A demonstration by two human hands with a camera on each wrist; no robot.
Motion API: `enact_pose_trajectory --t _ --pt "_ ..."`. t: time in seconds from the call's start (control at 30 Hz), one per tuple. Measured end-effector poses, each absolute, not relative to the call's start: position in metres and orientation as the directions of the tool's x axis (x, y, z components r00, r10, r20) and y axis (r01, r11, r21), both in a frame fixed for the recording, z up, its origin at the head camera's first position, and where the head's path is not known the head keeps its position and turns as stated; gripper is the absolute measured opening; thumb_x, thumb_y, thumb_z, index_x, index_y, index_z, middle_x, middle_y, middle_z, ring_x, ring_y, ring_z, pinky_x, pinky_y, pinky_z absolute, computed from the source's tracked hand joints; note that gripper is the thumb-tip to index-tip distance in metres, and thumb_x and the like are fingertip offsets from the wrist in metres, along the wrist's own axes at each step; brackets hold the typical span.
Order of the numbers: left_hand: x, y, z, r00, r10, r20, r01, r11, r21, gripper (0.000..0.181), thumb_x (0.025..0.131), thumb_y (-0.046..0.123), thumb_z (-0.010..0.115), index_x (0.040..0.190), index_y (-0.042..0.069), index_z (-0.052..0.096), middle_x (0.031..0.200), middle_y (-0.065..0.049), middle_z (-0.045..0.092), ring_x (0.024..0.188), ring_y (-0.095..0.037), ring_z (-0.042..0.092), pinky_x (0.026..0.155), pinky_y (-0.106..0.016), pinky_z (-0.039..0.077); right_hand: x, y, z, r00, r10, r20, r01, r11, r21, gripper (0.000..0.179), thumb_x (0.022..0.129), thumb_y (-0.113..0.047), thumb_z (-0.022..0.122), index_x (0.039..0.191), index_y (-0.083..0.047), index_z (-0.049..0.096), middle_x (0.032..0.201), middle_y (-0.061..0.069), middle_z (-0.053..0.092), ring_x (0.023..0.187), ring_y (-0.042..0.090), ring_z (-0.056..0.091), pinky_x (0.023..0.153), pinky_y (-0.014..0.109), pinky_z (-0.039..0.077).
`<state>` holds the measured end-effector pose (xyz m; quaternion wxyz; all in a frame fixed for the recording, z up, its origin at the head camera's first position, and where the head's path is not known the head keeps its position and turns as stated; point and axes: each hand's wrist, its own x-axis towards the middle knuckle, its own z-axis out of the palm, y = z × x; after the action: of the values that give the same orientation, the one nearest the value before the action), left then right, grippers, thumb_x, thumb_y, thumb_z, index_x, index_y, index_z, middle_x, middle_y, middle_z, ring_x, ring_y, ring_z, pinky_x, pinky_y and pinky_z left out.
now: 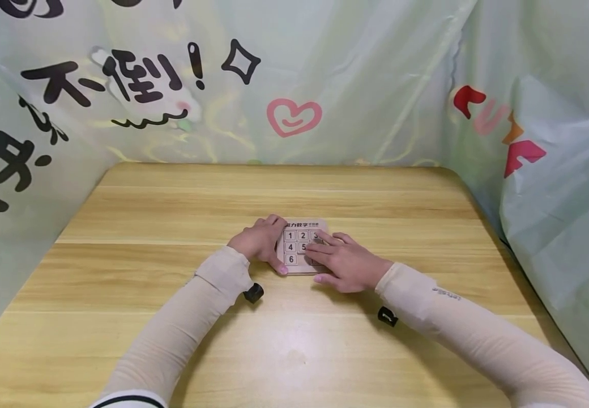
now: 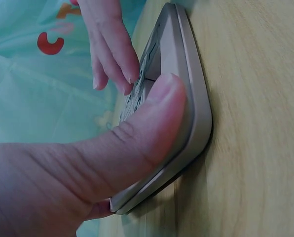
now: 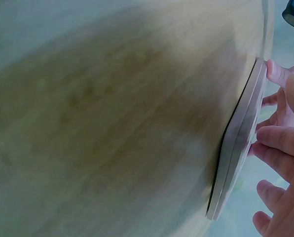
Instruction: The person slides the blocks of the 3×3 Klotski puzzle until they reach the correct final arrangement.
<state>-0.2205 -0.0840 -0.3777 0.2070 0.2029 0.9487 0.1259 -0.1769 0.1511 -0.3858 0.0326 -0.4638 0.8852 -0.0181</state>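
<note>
A sliding number puzzle [image 1: 291, 247] in a pale frame lies flat on the table, with tiles 1 to 6 showing and a blank slot right of the 6. At its left side, my left hand [image 1: 261, 240] grips the frame, thumb at the near corner and fingers along the far left edge. In the left wrist view that thumb [image 2: 162, 108] presses on the frame's near rim. My right hand [image 1: 348, 263] reaches in from the right, its extended fingertips on the tiles near 5 and 3. Its palm covers the puzzle's lower right part.
The wooden table [image 1: 294, 351] spreads around the puzzle. A pale printed curtain [image 1: 366, 68] closes off the back and both sides. Small black cameras hang under the left wrist [image 1: 254, 293] and the right wrist [image 1: 387, 316].
</note>
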Motion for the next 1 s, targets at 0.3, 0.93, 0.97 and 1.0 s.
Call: enact_pose_trajectory --t 0.3,0.93,0.97,1.0 --pt "-0.22 -0.082 -0.378 -0.832 0.429 -0.352 0.323 0.89 0.321 0.113 0.056 0.049 0.091 0.146 0.011 0.033 0.143 -0.007 0.034 0.123 -0.029 0.04 0.1 -0.05 0.042 -0.183 0.146 -0.388 -0.597 -0.797 -0.09 -0.798 0.602 -0.035 0.06 0.099 -0.047 0.046 0.143 -0.006 0.047 0.146 0.01 0.046 0.142 0.036 0.025 0.111 0.056 0.025" --pt "-0.219 -0.083 -0.377 -0.837 0.427 -0.343 0.319 0.889 0.329 0.112 0.055 0.047 0.092 0.145 0.011 0.034 0.142 -0.006 0.035 0.123 -0.029 0.039 0.099 -0.048 0.043 -0.162 0.159 -0.384 -0.565 -0.822 -0.07 -0.82 0.569 -0.058 0.058 0.099 -0.046 0.048 0.139 -0.005 0.053 0.144 0.009 0.049 0.141 0.036 0.028 0.111 0.057 0.026" --pt "-0.219 -0.083 -0.377 -0.837 0.429 -0.341 0.321 0.888 0.33 0.112 0.055 0.047 0.092 0.145 0.011 0.034 0.142 -0.006 0.035 0.123 -0.028 0.039 0.099 -0.048 0.043 -0.163 0.161 -0.385 -0.573 -0.816 -0.07 -0.815 0.577 -0.06 0.057 0.099 -0.046 0.048 0.139 -0.005 0.053 0.144 0.009 0.049 0.141 0.036 0.027 0.111 0.057 0.025" --pt "-0.219 -0.083 -0.377 -0.836 0.431 -0.34 0.322 0.886 0.333 0.112 0.055 0.047 0.092 0.145 0.011 0.034 0.142 -0.006 0.035 0.123 -0.028 0.039 0.099 -0.048 0.043 -0.163 0.163 -0.385 -0.579 -0.812 -0.069 -0.81 0.583 -0.063 0.057 0.099 -0.045 0.048 0.139 -0.006 0.053 0.144 0.009 0.049 0.141 0.036 0.027 0.111 0.058 0.025"
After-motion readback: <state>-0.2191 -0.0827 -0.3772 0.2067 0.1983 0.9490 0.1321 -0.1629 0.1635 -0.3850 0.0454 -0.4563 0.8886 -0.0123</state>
